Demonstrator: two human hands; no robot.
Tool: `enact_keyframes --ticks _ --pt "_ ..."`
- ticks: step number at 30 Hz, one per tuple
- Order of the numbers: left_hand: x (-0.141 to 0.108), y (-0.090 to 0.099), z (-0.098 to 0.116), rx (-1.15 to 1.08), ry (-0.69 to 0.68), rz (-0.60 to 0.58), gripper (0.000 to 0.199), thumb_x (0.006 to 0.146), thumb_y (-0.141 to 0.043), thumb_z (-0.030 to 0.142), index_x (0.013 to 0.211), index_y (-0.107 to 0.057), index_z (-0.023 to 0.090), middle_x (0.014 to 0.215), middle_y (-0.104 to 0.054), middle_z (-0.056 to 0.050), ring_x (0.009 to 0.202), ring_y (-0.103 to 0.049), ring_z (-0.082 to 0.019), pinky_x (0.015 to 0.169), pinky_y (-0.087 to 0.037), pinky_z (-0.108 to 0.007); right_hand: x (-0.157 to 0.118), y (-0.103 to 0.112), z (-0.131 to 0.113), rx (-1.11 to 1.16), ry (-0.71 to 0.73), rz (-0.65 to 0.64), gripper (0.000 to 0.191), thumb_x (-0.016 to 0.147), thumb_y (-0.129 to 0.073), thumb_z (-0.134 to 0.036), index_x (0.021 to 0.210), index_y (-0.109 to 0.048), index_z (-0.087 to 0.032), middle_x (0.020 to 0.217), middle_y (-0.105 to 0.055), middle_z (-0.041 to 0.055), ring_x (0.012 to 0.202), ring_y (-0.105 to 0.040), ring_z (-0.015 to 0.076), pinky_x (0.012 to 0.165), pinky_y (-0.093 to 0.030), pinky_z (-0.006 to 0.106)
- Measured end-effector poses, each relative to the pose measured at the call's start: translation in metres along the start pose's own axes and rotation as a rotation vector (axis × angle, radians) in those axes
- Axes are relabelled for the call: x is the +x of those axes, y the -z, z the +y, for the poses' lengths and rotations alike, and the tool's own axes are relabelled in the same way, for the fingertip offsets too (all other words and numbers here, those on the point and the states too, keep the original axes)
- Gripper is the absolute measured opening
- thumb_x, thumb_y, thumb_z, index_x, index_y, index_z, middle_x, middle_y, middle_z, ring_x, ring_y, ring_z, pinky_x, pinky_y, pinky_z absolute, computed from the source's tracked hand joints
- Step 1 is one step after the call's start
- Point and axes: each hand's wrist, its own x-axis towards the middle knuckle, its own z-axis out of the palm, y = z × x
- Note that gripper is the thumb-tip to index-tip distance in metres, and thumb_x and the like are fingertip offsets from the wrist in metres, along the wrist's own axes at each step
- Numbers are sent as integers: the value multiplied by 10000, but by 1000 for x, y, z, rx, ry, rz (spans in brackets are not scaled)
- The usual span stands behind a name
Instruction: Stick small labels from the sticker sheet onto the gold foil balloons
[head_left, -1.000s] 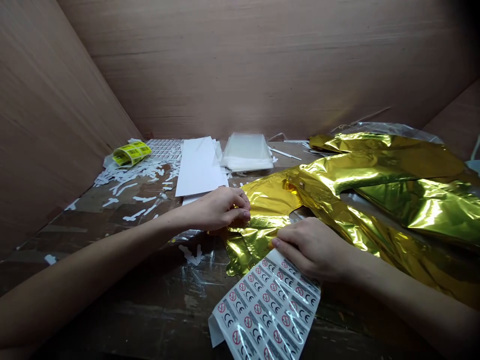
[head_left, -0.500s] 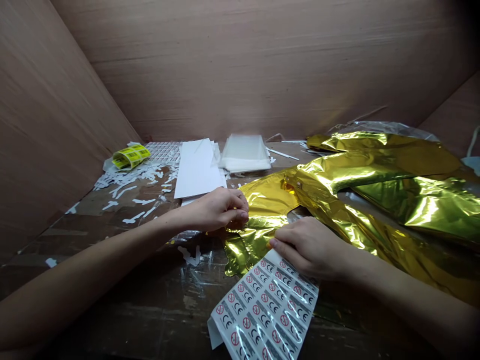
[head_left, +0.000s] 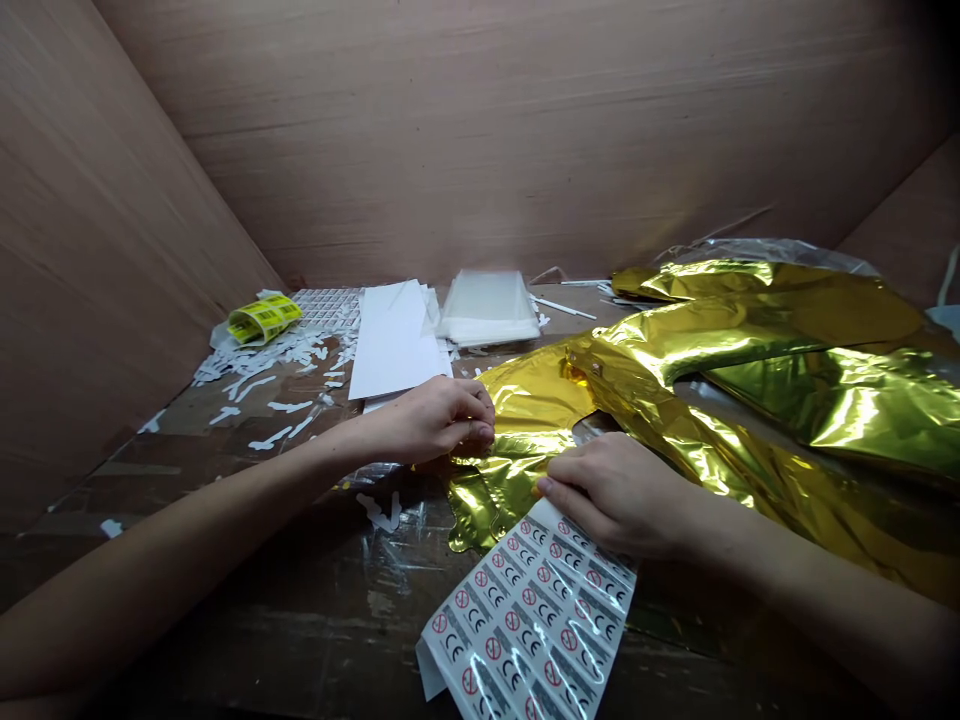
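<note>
Hands apart: left hand (head_left: 433,420) pinched on gold foil balloon (head_left: 697,340), lying right on desk (head_left: 240,610); right hand (head_left: 616,495) resting on the balloon, touching near sticker sheet (head_left: 529,625).

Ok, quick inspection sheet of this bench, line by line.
Surface: dark scuffed work surface.
Job's things: gold foil balloon; warning-sticker sheet beside it.
Clutter: white backing scraps, yellow barcode labels, clear bags, white card sheets.
Hands: left hand curled at the foil's edge; right hand on the foil, above the sticker sheet.
Cables: nothing seen, bar an unclear thin white strand at far right.
Surroundings: brown wood-grain panels on three sides.
</note>
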Motion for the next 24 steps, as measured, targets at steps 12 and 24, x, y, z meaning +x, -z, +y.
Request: enact_keyframes --ticks 12,24 --pt "1 -2 -3 49 8 15 190 941 -597 172 839 -757 157 973 -669 -56 807 -628 -122 747 -499 -247 0 1 0 -20 3 -13 406 1003 -404 -347 678 -573 -172 687 -661 7 569 -380 106 614 -182 322" --pt "3 -10 0 209 -4 54 142 852 -749 312 873 -774 174 931 -725 -59 816 -657 -163 789 -481 -279 -1 4 -2 -29 3 -18 397 1002 -423 -333 693 -606 -165 692 -675 30 573 -470 112 611 -193 326"
